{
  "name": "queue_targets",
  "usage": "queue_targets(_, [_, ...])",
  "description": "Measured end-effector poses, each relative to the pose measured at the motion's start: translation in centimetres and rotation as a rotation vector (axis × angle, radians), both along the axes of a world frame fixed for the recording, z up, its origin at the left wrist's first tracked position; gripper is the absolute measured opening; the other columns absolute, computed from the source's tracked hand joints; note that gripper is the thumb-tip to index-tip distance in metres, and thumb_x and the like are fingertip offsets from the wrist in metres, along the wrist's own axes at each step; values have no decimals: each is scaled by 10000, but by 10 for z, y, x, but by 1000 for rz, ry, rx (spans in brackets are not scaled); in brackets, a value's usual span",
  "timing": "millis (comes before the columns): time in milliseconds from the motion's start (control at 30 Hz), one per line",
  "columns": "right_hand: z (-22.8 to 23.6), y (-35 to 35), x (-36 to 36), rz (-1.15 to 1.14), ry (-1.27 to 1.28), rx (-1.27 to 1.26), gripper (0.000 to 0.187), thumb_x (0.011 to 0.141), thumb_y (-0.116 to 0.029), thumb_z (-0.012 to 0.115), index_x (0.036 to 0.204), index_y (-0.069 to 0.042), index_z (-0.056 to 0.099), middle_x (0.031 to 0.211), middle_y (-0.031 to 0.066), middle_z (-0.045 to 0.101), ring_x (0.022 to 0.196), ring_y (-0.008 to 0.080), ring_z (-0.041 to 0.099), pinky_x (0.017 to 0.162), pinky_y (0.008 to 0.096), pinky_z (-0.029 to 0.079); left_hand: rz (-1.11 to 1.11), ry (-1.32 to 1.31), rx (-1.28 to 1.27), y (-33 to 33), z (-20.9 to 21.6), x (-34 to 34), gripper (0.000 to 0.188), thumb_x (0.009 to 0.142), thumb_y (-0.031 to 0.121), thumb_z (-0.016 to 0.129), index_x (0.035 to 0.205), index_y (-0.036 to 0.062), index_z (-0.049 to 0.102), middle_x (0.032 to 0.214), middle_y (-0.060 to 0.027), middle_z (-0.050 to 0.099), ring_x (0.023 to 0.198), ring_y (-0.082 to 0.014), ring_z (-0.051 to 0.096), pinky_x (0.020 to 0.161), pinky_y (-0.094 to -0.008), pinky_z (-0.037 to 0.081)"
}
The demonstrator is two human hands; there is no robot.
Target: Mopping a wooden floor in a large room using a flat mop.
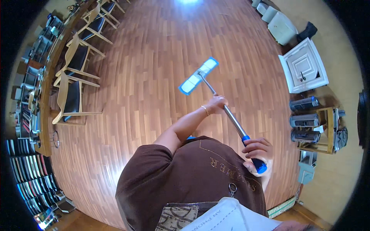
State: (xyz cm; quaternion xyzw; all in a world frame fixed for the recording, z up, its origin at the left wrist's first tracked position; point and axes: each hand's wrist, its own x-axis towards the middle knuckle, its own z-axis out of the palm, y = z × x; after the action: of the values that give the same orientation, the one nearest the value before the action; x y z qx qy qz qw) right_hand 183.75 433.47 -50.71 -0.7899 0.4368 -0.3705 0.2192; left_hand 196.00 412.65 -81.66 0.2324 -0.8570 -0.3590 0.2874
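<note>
Mop points ahead and toward the chairs, its long head crossing the stick, which left hand and right hand curl around.

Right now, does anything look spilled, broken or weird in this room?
Nothing really stands out. The left hand and right hand both grip the mop, which looks whole. The chairs line the counter. The bright patches on the wooden floor look like glare, not spills.
</note>
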Motion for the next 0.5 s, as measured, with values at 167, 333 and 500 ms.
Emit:
queue_targets(167, [-20, -46, 24, 155, -66, 112, 279, 674, -270, 774, 813, -77, 628, 869, 86, 679, 952, 333, 648, 864, 457, 493, 325, -149, -186, -28, -3, 58, 161, 683, 254, 641, 571, 188, 546, 672, -36, 585, 748, -221, 590, 741, -408, 360])
queue_targets(333, [-43, -81, 47, 179, -248, 134, 277, 681, -181, 746, 897, -60, 623, 915, 130, 680, 1007, 363, 631, 895, 470, 486, 455, -339, -109, -43, 16, 115, 180, 761, 284, 617, 637, 154, 598, 738, -57, 613, 801, -239, 599, 761, -420, 358])
queue_targets(500, [-47, -118, 63, 389, -212, 201, 192, 675, -133, 655, 846, -52, 618, 972, 143, 672, 1056, 374, 607, 924, 489, 444, 745, -319, -26, -32, 6, 166, 267, 788, 359, 623, 658, 126, 617, 760, -76, 624, 834, -259, 608, 770, -459, 358])
